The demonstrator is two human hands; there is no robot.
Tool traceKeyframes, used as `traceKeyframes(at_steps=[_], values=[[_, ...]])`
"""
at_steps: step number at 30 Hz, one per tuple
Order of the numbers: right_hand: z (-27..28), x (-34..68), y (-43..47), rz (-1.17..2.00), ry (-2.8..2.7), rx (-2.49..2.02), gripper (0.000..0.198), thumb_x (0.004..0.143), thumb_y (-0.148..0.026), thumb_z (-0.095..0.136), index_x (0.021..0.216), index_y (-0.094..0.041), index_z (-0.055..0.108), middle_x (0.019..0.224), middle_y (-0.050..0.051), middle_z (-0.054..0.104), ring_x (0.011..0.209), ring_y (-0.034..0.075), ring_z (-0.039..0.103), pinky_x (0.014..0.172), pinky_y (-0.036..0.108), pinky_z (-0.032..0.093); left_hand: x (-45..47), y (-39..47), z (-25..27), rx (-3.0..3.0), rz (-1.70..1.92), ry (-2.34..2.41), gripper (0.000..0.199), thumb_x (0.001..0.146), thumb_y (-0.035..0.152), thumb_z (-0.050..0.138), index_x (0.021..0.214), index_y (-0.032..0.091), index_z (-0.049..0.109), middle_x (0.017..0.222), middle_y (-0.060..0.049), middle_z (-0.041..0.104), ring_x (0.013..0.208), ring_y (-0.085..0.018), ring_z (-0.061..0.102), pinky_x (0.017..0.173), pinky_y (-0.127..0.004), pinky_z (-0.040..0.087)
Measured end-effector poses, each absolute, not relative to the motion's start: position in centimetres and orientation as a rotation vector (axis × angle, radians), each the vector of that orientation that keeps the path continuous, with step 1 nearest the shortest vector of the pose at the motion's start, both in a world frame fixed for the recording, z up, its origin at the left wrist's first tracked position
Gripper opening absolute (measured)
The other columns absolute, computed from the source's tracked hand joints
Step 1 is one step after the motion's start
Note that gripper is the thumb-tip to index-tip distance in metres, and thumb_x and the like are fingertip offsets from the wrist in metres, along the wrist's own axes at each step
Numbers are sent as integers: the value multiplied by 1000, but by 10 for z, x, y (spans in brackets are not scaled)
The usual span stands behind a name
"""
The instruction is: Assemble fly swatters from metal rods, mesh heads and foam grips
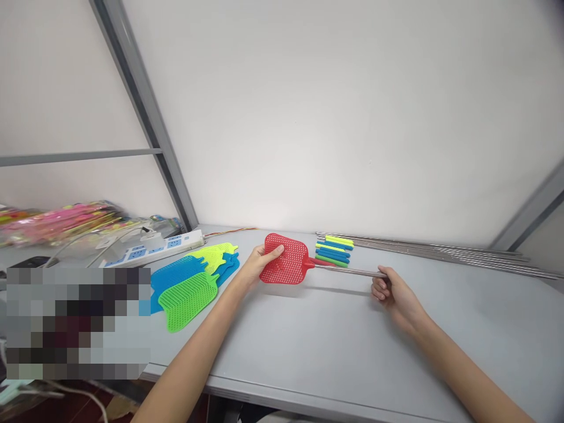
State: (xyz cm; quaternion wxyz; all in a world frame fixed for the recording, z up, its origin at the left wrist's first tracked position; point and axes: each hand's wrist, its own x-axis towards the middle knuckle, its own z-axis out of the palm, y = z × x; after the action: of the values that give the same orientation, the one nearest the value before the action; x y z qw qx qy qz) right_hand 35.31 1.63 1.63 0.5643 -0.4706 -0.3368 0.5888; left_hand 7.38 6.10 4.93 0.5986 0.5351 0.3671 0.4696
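My left hand [261,262] grips a red perforated fly swatter head [288,267] by its left edge, thumb on top. A thin metal rod [348,270] runs from the neck of the red head out to the right. Its far end is pinched between the thumb and fingers of my right hand [390,288]. Both are held just above the grey table [308,346]. Behind the rod lie several coloured handle tubes [333,254] in yellow, blue and green; a red piece shows partly behind the rod.
Left of my hands is a pile of swatter heads, with a green head [189,301], a blue head [176,273] and a yellow head [218,255]. Several metal rods [440,254] lie along the wall. A white power strip [158,249] and bagged items [79,220] are at the left.
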Motion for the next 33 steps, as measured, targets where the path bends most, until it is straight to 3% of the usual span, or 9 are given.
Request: traceKeyframes(at_steps=[11, 33], values=[[18, 355, 16, 1383, -739, -1064, 35, 68, -39, 46, 45, -18, 30, 44, -5, 22, 40, 8, 27, 41, 24, 28, 83, 54, 47, 1373, 930, 870, 33, 66, 32, 56, 94, 14, 53, 97, -9, 57, 85, -21, 53, 72, -31, 42], [13, 358, 18, 1210, -828, -1057, 33, 70, -33, 38, 42, -18, 31, 41, -3, 27, 38, 9, 29, 42, 26, 27, 96, 44, 44, 1162, 898, 850, 37, 63, 34, 59, 94, 15, 54, 95, -9, 58, 77, -19, 57, 67, -30, 45]])
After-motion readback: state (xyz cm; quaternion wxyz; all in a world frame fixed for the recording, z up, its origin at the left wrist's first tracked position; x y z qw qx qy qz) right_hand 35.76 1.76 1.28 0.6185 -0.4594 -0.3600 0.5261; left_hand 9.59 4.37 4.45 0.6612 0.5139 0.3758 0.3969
